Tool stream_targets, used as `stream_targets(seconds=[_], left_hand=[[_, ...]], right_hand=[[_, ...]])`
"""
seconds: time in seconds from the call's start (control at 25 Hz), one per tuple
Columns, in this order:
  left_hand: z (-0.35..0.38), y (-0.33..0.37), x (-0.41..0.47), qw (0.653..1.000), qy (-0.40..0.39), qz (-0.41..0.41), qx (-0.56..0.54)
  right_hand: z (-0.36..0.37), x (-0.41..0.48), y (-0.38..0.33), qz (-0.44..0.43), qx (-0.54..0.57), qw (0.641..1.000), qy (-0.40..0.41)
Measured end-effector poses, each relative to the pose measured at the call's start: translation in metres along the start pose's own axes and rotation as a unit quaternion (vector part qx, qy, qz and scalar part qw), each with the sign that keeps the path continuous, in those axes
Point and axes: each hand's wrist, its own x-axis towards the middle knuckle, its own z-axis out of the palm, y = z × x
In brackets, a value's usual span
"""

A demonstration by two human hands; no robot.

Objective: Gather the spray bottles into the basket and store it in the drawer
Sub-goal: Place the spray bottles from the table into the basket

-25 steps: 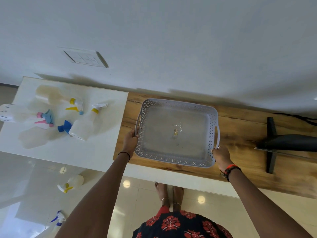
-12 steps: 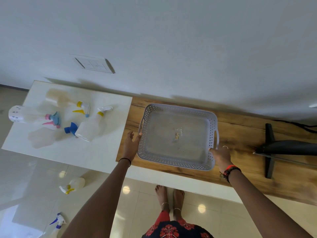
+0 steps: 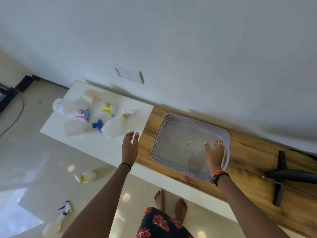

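Note:
A grey perforated basket (image 3: 158, 152) rests on the wooden counter (image 3: 248, 157), with nothing in it but a small scrap. Several translucent spray bottles lie on the white top (image 3: 96, 145) to its left: a yellow-collared one (image 3: 114, 127) nearest, a blue-nozzle one (image 3: 75, 128), a pink-trigger one (image 3: 68, 107), and a yellow-trigger one (image 3: 96, 98). My left hand (image 3: 129, 146) hovers open between the bottles and the basket. Over the basket's right side my right hand (image 3: 214, 154) is open, touching nothing I can see.
Two more spray bottles lie on the tiled floor: a round one (image 3: 87, 176) with a yellow trigger and a long one (image 3: 57, 219) with a blue trigger. A black stand (image 3: 281, 176) sits on the counter's right end. A wall switch plate (image 3: 129, 75) is behind. My bare feet stand below the counter.
Both hands have let go of the basket handles. My left hand moved left toward the bottles; my right hand lifted over the basket's right side. The view swung left.

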Motion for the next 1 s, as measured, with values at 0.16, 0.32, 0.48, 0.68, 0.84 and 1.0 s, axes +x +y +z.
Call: stream_targets(seconds=[0.16,0.32,0.48,0.68,0.84,1.0], left_hand=[[-0.035,-0.01,0.017,1.0,0.027,-0.011,0.002],[-0.065,-0.034,0.052,0.998,0.046,-0.023,0.021],[-0.092,-0.061,0.096,0.998,0.034,-0.026,0.056],[-0.113,-0.083,0.154,0.99,-0.029,-0.007,0.138],[-0.112,-0.089,0.198,0.977,-0.112,-0.037,0.176],[-0.101,-0.092,0.231,0.937,-0.223,-0.093,0.252]], right_hand=[[0.048,-0.029,-0.037,-0.027,0.043,0.997,-0.06],[0.116,-0.049,-0.065,-0.021,0.053,0.987,-0.153],[0.197,-0.056,-0.088,0.061,0.042,0.968,-0.24],[0.291,-0.063,-0.115,0.223,0.11,0.914,-0.321],[0.347,-0.062,-0.121,0.25,0.071,0.907,-0.331],[0.379,-0.059,-0.126,0.266,0.053,0.894,-0.356]])
